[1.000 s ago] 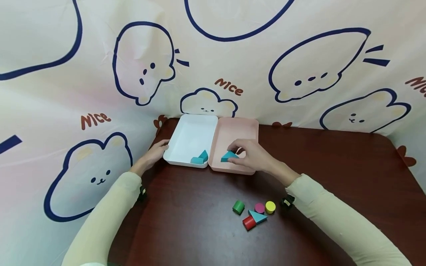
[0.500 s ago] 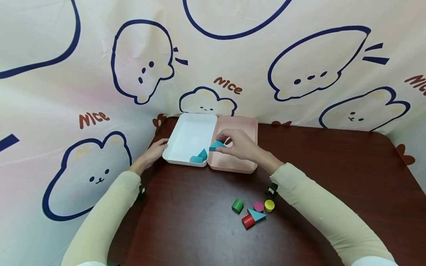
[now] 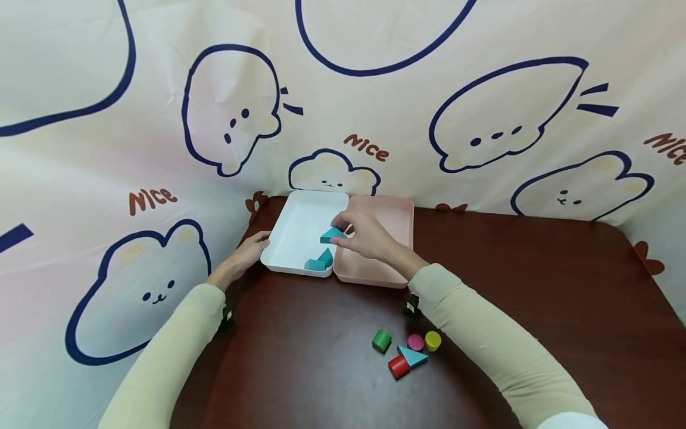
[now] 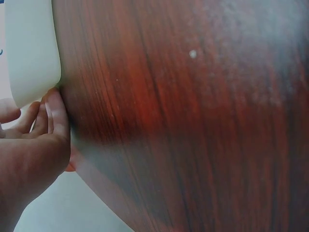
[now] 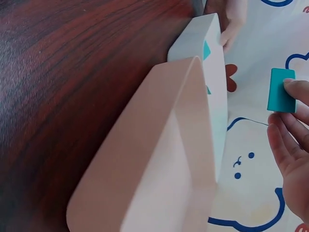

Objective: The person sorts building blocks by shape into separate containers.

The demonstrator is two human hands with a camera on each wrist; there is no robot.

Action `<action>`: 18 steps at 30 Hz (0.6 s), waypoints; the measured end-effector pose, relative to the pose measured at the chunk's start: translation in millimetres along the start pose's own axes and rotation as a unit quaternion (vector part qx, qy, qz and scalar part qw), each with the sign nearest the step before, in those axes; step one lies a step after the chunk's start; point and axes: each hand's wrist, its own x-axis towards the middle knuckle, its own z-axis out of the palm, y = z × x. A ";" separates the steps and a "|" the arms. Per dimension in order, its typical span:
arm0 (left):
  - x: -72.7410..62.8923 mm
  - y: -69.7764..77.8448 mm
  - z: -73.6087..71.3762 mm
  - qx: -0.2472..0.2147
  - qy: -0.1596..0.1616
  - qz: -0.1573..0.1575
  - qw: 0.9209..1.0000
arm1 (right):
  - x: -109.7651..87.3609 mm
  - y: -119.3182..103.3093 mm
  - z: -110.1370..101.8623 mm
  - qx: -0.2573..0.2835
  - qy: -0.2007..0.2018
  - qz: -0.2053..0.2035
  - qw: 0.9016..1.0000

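Note:
My right hand (image 3: 370, 237) pinches a teal triangular block (image 3: 329, 236) between thumb and fingers, over the right side of the white tray (image 3: 295, 229). In the right wrist view the block (image 5: 279, 92) shows a flat rectangular side toward the camera, above the tray walls. Two more teal blocks (image 3: 316, 264) lie together in the tray's near right corner. At the left wall of that tray, my left hand (image 3: 245, 255) holds its edge. The left wrist view shows the fingers (image 4: 59, 116) against the tray's underside, thumb on the other side.
A pink tray (image 3: 370, 275) stands against the white one on its right, partly covered by my right hand. Nearer on the brown table (image 3: 300, 357) lie a green cylinder (image 3: 382, 341), a red cylinder (image 3: 399, 366), a blue triangular block (image 3: 413, 356), and pink (image 3: 415, 341) and yellow (image 3: 432, 341) round blocks.
My right hand has carried the teal triangular block leftward from over the pink tray to over the white tray. The left hand stays at the white tray's edge.

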 end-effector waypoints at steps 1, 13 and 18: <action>0.1 -0.5 0.2 0.002 0.001 0.001 1.000 | 0.9 1.0 2.5 -0.001 0.004 0.001 1.000; -1.3 -3.8 2.5 0.006 0.002 0.001 1.000 | 12.6 7.3 27.7 0.027 0.038 0.042 0.998; -0.4 -4.7 2.8 0.007 0.004 0.008 1.000 | 12.3 12.4 34.6 0.033 0.057 0.066 0.996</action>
